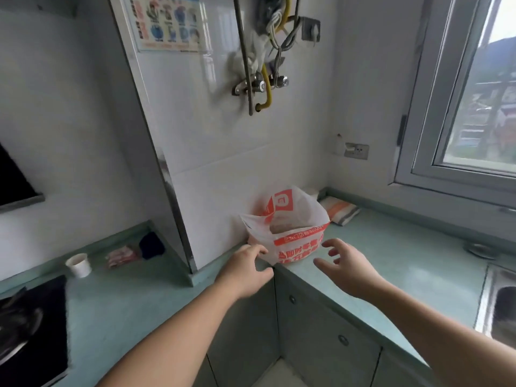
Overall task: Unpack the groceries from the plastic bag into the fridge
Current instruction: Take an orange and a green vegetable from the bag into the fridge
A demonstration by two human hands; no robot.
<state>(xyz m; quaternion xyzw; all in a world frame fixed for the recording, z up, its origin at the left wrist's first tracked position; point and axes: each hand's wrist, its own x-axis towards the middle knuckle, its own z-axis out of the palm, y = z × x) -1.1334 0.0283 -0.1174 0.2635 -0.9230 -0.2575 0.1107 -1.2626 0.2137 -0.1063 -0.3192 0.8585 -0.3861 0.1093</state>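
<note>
Bag [290, 233] btwn hands, maybe touching left hand [245, 270].

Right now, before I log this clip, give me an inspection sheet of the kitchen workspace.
Surface: pale green L-shaped countertop, cabinets below.
Job's things: white and red plastic bag stands open in the corner by the wall; contents unclear. No fridge in view.
Clutter: white cup, pink packet, dark cloth on the left run; folded striped cloth behind the bag.
Hands: left hand at the bag's lower left edge, contact unclear; right hand open, just short of the bag.
Cables: hoses and cords hang at the wall valves above.
Surroundings: window right, wall socket, sink, black cooktop.
</note>
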